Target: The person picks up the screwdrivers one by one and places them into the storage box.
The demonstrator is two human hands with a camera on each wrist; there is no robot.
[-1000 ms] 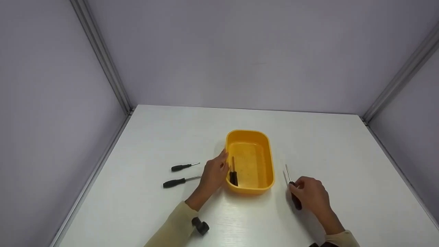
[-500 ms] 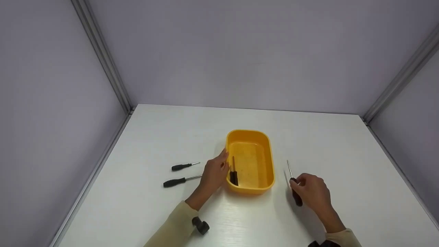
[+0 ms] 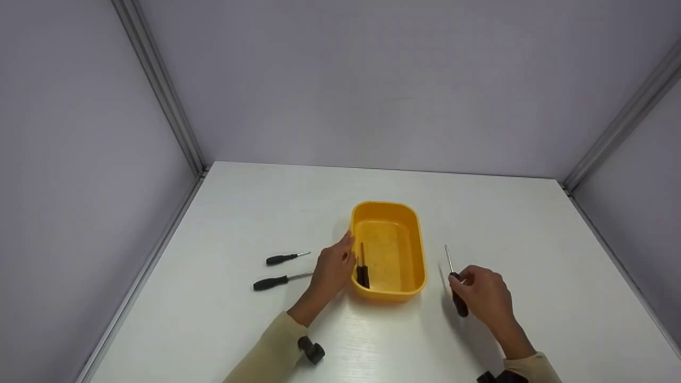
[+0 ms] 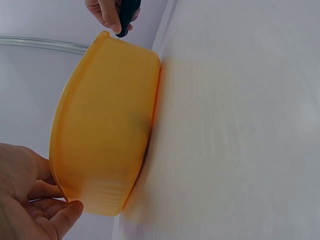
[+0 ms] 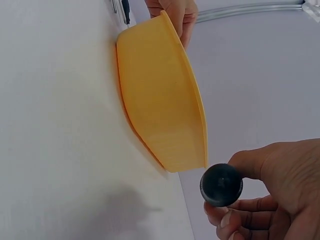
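The right hand (image 3: 485, 296) is covering the middle of the held screwdriver (image 3: 456, 287), so how its fingers are lying around the handle is not showing. In the yellow tub (image 3: 412, 242), the dark tools (image 3: 362, 272) are too small to identify. Both sleeves are running off the bottom edge.

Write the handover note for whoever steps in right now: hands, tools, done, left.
Left hand: open, resting against the left wall of the yellow tray.
Right hand: grips a black-handled screwdriver, shaft pointing away, just right of the tray and, it seems, lifted off the white table.
Done: two screwdrivers in the tray.
Left: the held one, plus two screwdrivers on the table, left of the tray.
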